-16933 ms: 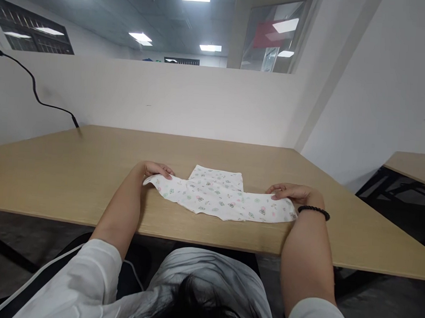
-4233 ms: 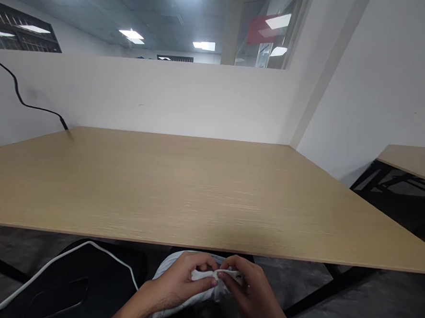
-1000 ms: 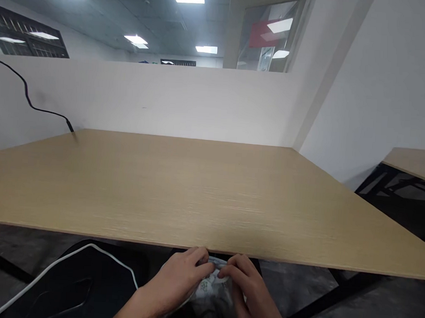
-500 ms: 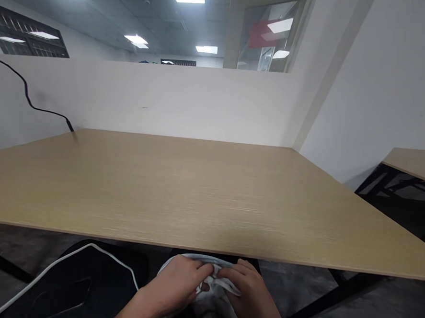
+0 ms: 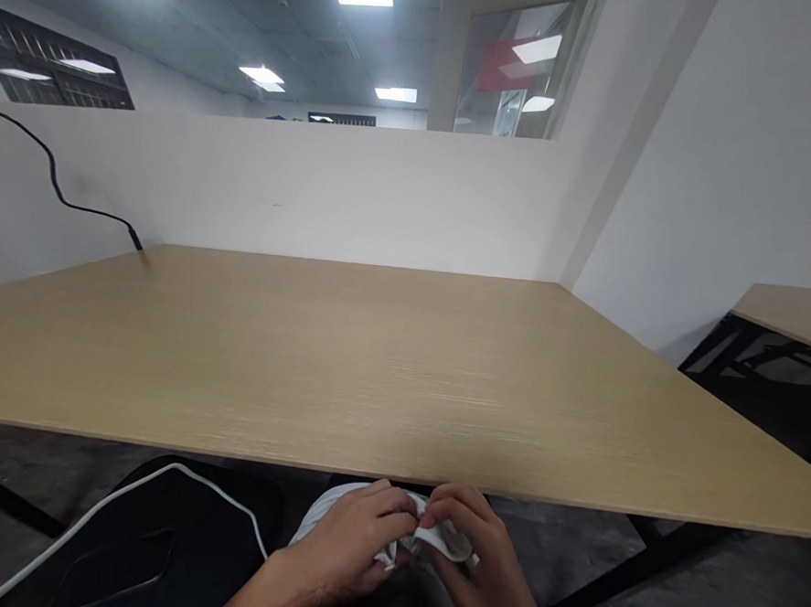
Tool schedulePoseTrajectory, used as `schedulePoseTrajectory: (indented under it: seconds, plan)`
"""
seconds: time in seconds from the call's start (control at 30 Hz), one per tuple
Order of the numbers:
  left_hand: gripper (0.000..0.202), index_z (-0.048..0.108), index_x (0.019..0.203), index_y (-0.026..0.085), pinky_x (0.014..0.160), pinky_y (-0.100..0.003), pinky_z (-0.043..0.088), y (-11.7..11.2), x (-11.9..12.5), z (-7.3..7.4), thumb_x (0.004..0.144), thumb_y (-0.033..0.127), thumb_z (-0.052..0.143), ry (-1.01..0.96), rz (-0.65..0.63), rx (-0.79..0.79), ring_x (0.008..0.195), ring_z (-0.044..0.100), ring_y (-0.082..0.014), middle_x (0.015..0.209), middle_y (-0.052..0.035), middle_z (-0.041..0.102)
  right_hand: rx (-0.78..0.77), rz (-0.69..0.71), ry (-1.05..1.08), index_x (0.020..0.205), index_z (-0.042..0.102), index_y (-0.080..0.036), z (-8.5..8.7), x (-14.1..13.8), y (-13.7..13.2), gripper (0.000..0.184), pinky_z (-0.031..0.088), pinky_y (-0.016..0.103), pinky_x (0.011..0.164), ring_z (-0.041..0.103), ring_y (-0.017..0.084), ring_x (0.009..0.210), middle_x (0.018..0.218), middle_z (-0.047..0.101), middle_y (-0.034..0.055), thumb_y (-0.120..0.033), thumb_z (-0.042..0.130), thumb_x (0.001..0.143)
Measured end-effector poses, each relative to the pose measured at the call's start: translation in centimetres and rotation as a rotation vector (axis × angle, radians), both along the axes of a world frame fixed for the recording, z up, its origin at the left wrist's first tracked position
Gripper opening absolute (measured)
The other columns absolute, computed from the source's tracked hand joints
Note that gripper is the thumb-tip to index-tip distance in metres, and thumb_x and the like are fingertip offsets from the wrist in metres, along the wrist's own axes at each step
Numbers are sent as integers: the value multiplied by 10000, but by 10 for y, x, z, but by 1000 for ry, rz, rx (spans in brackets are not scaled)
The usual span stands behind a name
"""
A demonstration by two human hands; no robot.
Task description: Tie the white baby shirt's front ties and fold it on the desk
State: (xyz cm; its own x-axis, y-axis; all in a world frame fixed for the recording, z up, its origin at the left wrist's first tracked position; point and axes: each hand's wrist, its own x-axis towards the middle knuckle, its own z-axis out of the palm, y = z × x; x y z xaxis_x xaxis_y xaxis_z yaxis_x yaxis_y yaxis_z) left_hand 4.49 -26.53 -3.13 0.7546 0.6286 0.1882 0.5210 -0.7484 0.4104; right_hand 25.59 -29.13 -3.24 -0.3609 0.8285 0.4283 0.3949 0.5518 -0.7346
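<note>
as left hand (image 5: 347, 531) and right hand (image 5: 467, 547) pinch cloth (image 5: 440, 542) (white) — below desk (image 5: 374, 366)

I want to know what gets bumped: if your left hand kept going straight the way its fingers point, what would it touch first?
The white cloth bunched between your hands; the left hand is already against it. Just past it comes your right hand, though depth is hard to judge from this view.

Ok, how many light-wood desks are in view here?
2: a large light-wood desk directly ahead of the person, and a second light-wood desk cut off at the right edge of view. More may be out of frame.
</note>
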Motion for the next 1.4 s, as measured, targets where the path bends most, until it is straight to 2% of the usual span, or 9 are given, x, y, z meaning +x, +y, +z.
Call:
schedulePoseTrajectory:
  seconds: [0.23,0.63,0.83,0.93,1.07,1.13,1.23,1.33,1.4]
  plan:
    - [172,593,1032,237,748,-247,443,-1,-3,-13,906,353,597,-33,27,-117,895,586,-185,997,-22,642,-72,37,43,916,573,-216,8,0,-4,238,445,279,767,583,178,870,928,618,25,-32,567,766]
    - [160,631,1023,221,802,-279,475,-2,6,5,935,263,503,31,-53,-84,871,610,-189,965,-22,698,-81,89,-109,809,534,-212,19,13,-5,119,428,263,697,543,165,795,816,579,6,-98,565,792]
    - [198,664,1031,220,803,-287,481,-2,8,-1,958,260,484,112,-78,-25,887,617,-198,970,-30,698,-82,117,-117,828,551,-220,13,14,-5,99,458,274,723,568,170,803,827,601,9,-124,575,815]
    - [214,681,1023,226,821,-292,476,-2,6,1,981,312,490,87,-105,-76,893,621,-197,965,-27,701,-103,131,-79,844,559,-218,13,18,-7,80,463,269,721,570,165,803,843,594,12,-158,610,831]
    - [305,666,1121,274,912,-301,458,-1,-3,18,917,493,606,-24,-190,-230,1025,606,-213,1097,-23,687,-167,229,-51,879,603,-217,23,28,-9,57,476,295,791,589,176,848,879,612,27,-180,628,844]
    - [456,635,1196,287,955,-319,449,1,-10,29,848,580,656,-78,-195,-301,1098,579,-230,1181,-40,652,-234,320,-52,955,639,-231,27,36,-7,97,479,324,857,602,196,918,944,637,39,-235,641,858]
    - [635,566,1310,259,1001,-364,443,6,-25,40,823,662,627,-149,-139,-384,1154,555,-253,1262,-85,610,-356,370,15,1177,619,-253,26,50,2,364,476,360,940,600,235,1070,1153,635,74,-410,680,854]
    - [625,481,1422,218,1041,-397,436,8,-44,41,950,627,440,-132,-71,-469,1224,547,-266,1366,-123,578,-504,302,65,1320,573,-247,15,65,12,512,440,389,1036,557,250,1227,1304,605,107,-547,582,906]
    - [592,493,1431,202,1067,-403,424,7,-56,34,1006,574,316,-30,53,-500,1273,538,-278,1405,-123,566,-566,186,9,1291,627,-243,3,72,19,517,428,402,1063,562,242,1246,1308,631,110,-597,484,943]
